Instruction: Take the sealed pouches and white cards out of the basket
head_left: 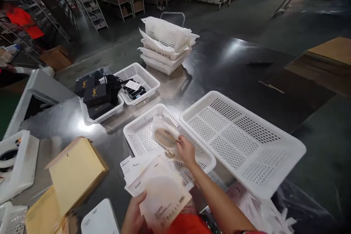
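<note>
Over the small white basket point(137, 131), the right hand point(186, 150) pinched a clear packet point(164, 135), best laid flat, while the left hand point(134, 215) gripped a stack of pouches point(161, 190).

A translucent pouch point(164, 137) is held by the right hand point(186, 150) over a small white basket point(137, 131) on the steel bench point(214, 65). A fanned stack of pouches point(161, 190) is gripped by the left hand point(134, 215). A larger basket point(274, 168) is seen just beside; black boxes point(94, 95) are held in another basket point(106, 116).
</note>
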Action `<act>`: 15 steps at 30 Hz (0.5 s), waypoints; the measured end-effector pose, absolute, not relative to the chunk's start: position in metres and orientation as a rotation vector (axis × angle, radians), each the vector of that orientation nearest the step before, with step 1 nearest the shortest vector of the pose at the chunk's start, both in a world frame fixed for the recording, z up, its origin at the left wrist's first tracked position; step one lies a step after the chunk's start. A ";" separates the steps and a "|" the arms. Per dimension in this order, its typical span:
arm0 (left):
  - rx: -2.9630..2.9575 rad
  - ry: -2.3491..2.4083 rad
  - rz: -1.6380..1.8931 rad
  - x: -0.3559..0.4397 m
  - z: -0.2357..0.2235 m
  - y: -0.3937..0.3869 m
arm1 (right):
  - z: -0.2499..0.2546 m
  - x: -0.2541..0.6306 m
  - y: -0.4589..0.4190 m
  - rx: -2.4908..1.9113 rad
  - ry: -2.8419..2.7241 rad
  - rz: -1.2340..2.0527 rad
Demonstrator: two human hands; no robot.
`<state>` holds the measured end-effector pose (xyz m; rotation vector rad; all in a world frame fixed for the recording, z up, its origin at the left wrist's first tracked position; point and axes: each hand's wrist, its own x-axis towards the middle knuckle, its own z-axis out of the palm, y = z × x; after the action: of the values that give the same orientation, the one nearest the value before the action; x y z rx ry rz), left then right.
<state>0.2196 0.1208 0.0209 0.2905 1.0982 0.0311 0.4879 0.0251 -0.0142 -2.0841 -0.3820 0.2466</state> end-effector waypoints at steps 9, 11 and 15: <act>0.214 1.105 0.182 0.182 0.042 0.128 | 0.091 0.523 -0.017 -2.230 -0.763 -0.134; 0.262 1.127 0.276 0.179 0.052 0.127 | 0.115 0.521 -0.023 -2.256 -0.757 -0.112; 0.400 1.196 0.583 0.193 0.075 0.117 | 0.173 0.475 -0.014 -2.255 -0.984 -0.055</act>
<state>0.1935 0.1172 0.0750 0.4005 1.1960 0.5830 0.4755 -0.0144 0.1735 -2.2548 -0.9838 -0.0546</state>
